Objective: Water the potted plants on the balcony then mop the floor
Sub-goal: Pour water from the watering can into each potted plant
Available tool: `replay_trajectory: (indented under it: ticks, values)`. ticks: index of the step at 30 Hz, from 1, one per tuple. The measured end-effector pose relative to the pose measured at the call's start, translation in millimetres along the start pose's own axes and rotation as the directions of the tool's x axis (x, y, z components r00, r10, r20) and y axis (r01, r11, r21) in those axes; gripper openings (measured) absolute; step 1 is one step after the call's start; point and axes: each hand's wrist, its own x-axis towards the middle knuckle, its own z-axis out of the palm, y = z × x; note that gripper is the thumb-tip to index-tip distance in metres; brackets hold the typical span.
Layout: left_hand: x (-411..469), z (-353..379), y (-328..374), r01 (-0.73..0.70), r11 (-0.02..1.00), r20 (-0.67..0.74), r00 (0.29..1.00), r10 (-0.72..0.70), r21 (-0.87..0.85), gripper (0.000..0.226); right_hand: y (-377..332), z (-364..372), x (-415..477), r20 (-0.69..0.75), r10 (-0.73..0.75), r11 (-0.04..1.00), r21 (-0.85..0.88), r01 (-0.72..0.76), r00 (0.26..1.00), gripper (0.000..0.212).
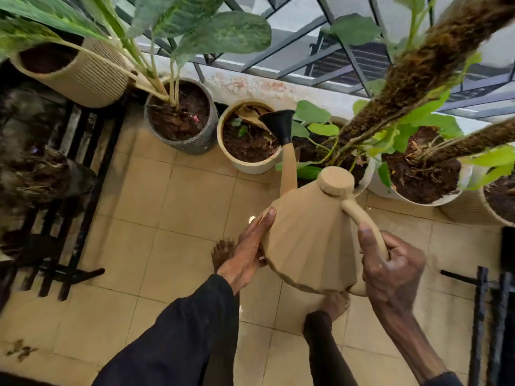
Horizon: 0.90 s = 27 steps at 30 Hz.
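Right hand (390, 270) wrapped round handle of tan watering can (309, 240); left hand (248, 246) flat, open against its side. Black rose (280, 123) over cream pot (250, 165), possibly touching a dry leaf. Mossy pole (434, 59) crowds right.

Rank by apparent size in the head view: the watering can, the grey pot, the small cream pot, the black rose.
1. watering can, but it is nearest the camera, so its lead is unsure
2. grey pot
3. small cream pot, close to the grey one
4. black rose
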Motion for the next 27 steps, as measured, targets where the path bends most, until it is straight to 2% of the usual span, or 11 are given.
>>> replay_trajectory:
  ticks: [4, 8, 15, 22, 27]
  values:
    - [3, -23, 20, 0.057, 0.998, -0.011, 0.998, -0.058, -0.030, 0.065, -28, 29, 17, 0.040, -0.002, 0.999, -0.044, 0.004, 0.999, 0.057]
    - [6, -41, 41, 0.126, 0.990, -0.031, 0.991, -0.128, -0.064, 0.069, -56, 58, 36, 0.089, 0.021, 0.998, -0.068, -0.015, 0.996, 0.063]
    - [11, -67, 61, 0.216, 0.971, -0.002, 0.976, -0.217, -0.105, 0.078, -87, 90, 54, 0.120, 0.079, 0.988, -0.143, -0.062, 0.990, 0.055]
    - [11, -79, 71, 0.236, 0.964, 0.032, 0.972, -0.233, -0.122, 0.072, -97, 102, 55, 0.124, 0.109, 0.984, -0.151, -0.089, 0.986, 0.060]
    - [17, -80, 67, 0.249, 0.961, 0.013, 0.968, -0.249, -0.124, 0.079, -94, 102, 54, 0.111, 0.127, 0.982, -0.156, -0.109, 0.986, 0.057]
